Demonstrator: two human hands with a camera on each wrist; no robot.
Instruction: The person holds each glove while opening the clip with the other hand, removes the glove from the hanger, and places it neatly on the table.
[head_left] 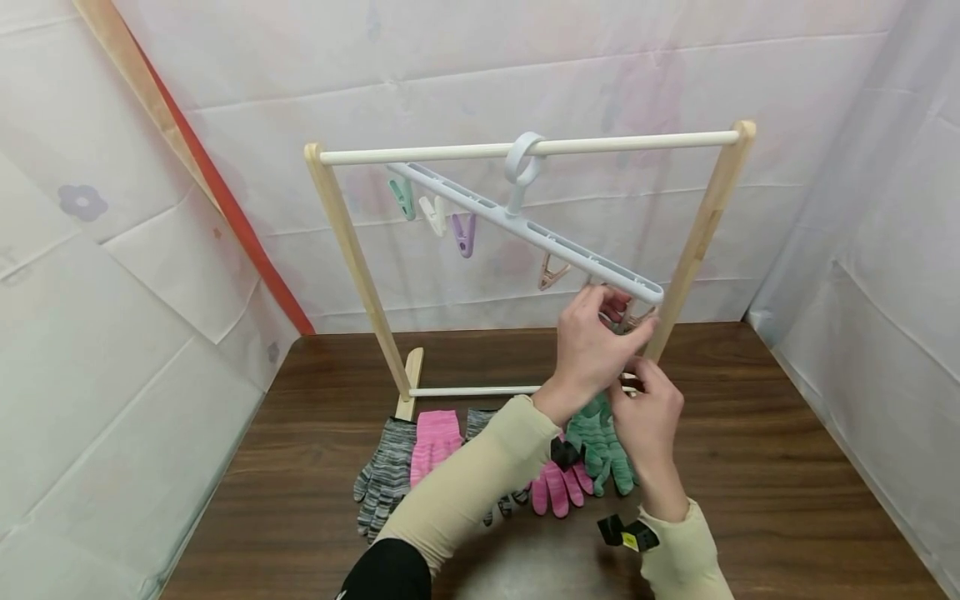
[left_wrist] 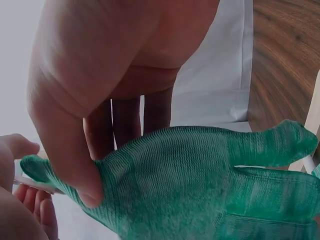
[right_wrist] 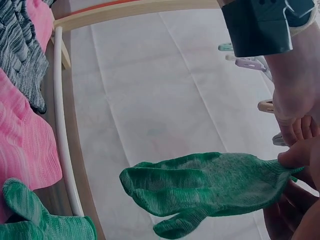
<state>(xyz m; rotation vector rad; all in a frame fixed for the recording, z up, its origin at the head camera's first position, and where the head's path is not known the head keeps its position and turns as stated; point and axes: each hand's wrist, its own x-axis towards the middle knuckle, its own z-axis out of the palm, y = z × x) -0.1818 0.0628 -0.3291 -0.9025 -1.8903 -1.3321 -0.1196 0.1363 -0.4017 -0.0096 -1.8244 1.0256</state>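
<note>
My right hand (head_left: 649, 414) pinches the cuff of a green knit glove (right_wrist: 210, 182), which hangs fingers down. Thumb and fingertips lie on either side of the cuff in the right wrist view; the hand hides most of this glove in the head view. Just above, my left hand (head_left: 588, 343) grips a pinkish clip (head_left: 639, 315) near the right end of the light-grey hanger (head_left: 551, 242). The glove's cuff edge is close to that clip. Also on the hanger are green (head_left: 402, 198), white (head_left: 433, 215), purple (head_left: 464, 236) and beige (head_left: 551, 273) clips.
The hanger's hook loops over the white top bar (head_left: 630, 143) of a wooden-legged rack. Striped grey (head_left: 386, 479), pink (head_left: 435, 442) and green (head_left: 596, 450) gloves lie on the brown table (head_left: 300, 483). A floral sheet (head_left: 247, 50) hangs behind.
</note>
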